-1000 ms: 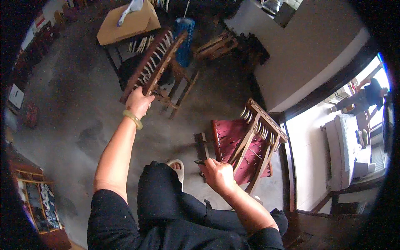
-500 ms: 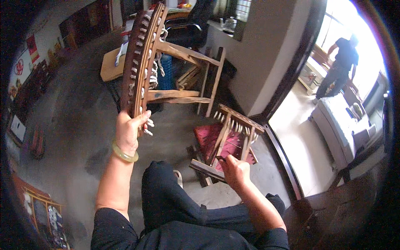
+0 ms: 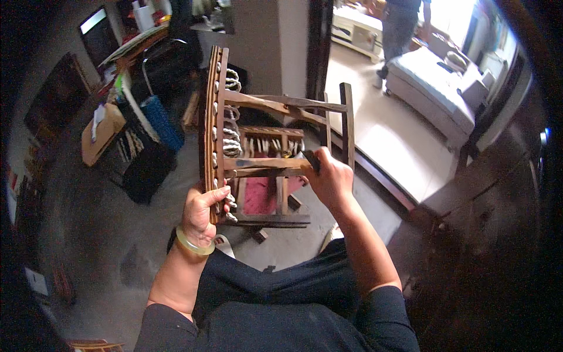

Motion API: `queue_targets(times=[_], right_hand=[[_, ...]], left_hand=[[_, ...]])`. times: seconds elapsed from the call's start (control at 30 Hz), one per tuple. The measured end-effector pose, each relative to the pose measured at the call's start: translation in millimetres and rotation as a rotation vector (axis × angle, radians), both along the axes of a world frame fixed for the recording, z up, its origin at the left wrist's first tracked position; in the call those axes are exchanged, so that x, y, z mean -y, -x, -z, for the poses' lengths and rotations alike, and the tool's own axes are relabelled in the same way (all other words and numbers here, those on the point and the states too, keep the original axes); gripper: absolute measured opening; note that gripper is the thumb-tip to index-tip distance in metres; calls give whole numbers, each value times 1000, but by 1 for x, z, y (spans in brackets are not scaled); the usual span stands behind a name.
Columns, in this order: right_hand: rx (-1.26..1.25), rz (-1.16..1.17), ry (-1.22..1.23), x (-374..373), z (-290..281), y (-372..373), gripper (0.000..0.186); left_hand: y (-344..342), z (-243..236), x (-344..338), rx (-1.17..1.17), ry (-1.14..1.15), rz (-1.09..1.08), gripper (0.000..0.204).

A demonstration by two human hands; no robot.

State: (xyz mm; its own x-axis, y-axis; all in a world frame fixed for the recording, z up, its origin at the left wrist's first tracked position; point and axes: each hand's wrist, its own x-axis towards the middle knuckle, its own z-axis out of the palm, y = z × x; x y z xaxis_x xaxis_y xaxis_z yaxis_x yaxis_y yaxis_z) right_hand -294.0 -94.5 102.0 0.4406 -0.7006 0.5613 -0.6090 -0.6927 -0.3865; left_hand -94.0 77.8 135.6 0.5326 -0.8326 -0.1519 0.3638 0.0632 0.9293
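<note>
A wooden stool frame [image 3: 347,126], tipped on its side, is held up before me. White cord [image 3: 233,141] is laced through its long slotted rail and hangs in loops inside. My left hand [image 3: 200,214] is closed around the near end of that rail, a pale bangle on its wrist. My right hand [image 3: 333,179] is closed on a small dark object [image 3: 311,159] whose kind I cannot make out. It is at the near crosspiece of the frame, and I cannot tell whether the fingers also touch the wood.
Behind the held frame, a second corded wooden stool frame [image 3: 272,222] lies on the floor over a red cloth or panel [image 3: 260,196]. At left are a blue cylinder [image 3: 161,120] and a tan board [image 3: 101,135]. Past the doorway, a person [image 3: 402,32] stands near a pale bed-like piece [image 3: 431,88].
The held frame has come lower and to the right, over the stool on the floor. My right hand has risen to it with the dark object. The whole view has swung rightward.
</note>
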Motion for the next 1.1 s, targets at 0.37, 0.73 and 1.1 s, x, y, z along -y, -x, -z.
queue_targets(times=[0.37,0.73,1.1], right_hand=[[-309,100,-339,61,53,7,65],[-365,9,-334,41,100,-5,61],[-428,25,-324,40,130,-33,69]], left_hand=[[30,24,37,6,-242,222,22],[24,79,10,-16,-174,227,23],[6,103,1,-43,-171,204,23]])
